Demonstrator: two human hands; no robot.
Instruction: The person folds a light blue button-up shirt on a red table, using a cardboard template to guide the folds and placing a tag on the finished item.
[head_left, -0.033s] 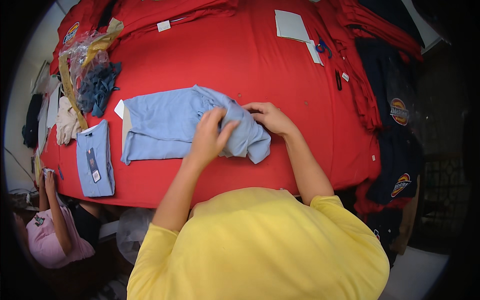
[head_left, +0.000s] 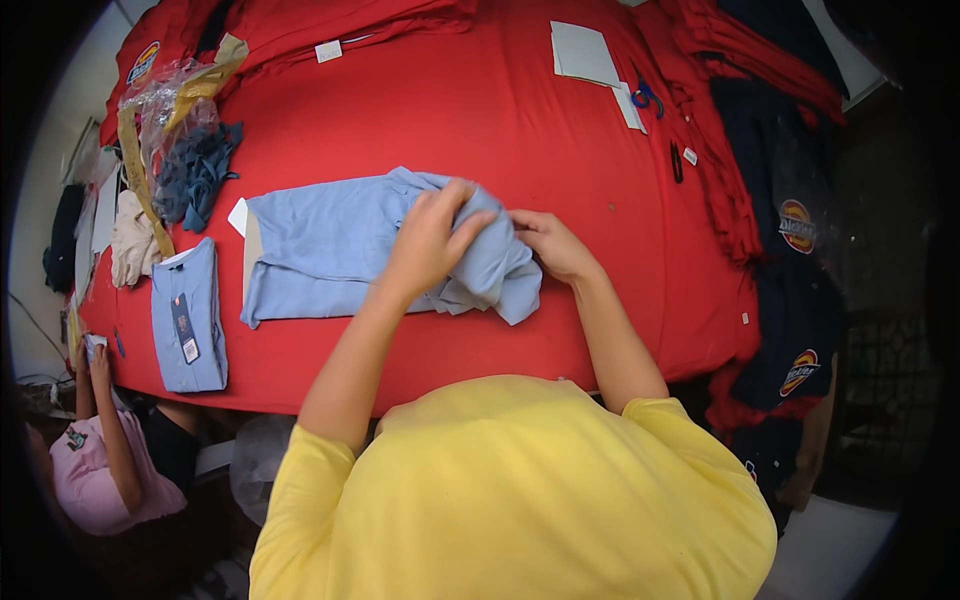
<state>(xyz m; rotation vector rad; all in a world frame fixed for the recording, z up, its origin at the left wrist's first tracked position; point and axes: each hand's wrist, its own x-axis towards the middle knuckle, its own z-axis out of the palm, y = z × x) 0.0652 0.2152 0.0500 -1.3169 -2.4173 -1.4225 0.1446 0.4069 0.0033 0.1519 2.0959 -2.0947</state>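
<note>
A light blue garment (head_left: 320, 240) lies folded flat at its left part and bunched at its right end. A stiff pale card (head_left: 253, 255) shows at its left edge. My left hand (head_left: 432, 240) is over the bunched part, thumb and fingers apart in a curve and slightly blurred, touching the cloth. At the right edge of the bunch, my right hand (head_left: 555, 245) is closed on the fabric, its fingertips partly hidden by it. Left of the garment lies a neatly folded light blue shirt (head_left: 205, 330) with a dark hang tag (head_left: 184, 325).
Red cloth (head_left: 450, 110) covers the table. At the left are clear plastic, dark blue scraps (head_left: 195, 175) and an off-white glove (head_left: 135, 240). White cards (head_left: 585, 52) and blue-handled scissors (head_left: 648, 98) lie at the far right. Dark garments (head_left: 800, 290) hang at the right. A person in pink (head_left: 120, 450) works at lower left.
My left hand has moved right and slightly away over the bunched cloth. My right hand has shifted a little right, and the bunched end has changed shape slightly.
</note>
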